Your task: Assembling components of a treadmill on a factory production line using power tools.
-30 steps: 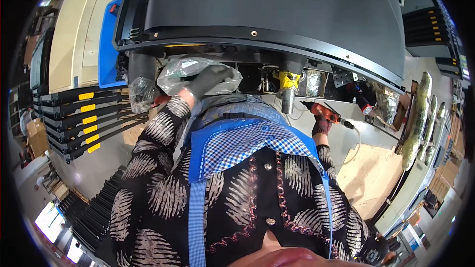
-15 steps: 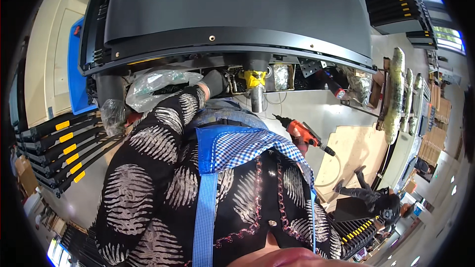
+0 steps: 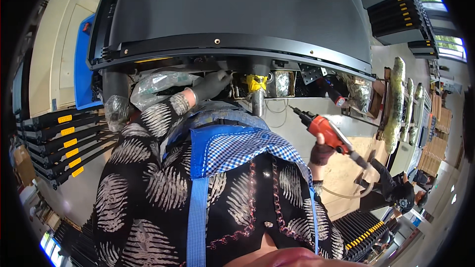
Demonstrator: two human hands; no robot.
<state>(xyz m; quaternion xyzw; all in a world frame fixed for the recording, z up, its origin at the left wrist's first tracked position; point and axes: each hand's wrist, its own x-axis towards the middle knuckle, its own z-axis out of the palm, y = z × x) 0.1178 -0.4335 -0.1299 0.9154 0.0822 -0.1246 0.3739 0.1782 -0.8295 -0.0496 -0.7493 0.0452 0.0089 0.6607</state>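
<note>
My right hand, in a dark red glove with bare fingertips, grips a red and black pneumatic screwdriver. The tool's bit end points up and left toward the bench, and a pale hose trails from its rear. My left hand, in a grey glove, is closed just below the front edge of a large dark grey panel. Its fingertips look pinched together; anything between them is too small to name. Beside those fingers are a small parts tray and a metal tube wrapped in yellow tape.
Clear plastic bags lie left of my left hand. A dark handheld tool with a red ring rests at right. Black bars with yellow labels are stacked at left, beside a blue bin. Another person is at lower right.
My right hand has raised the screwdriver rightward and out from beside the apron, into fuller view. My left hand has shifted slightly, its fingertips drawn together near the tray. The other person has moved.
</note>
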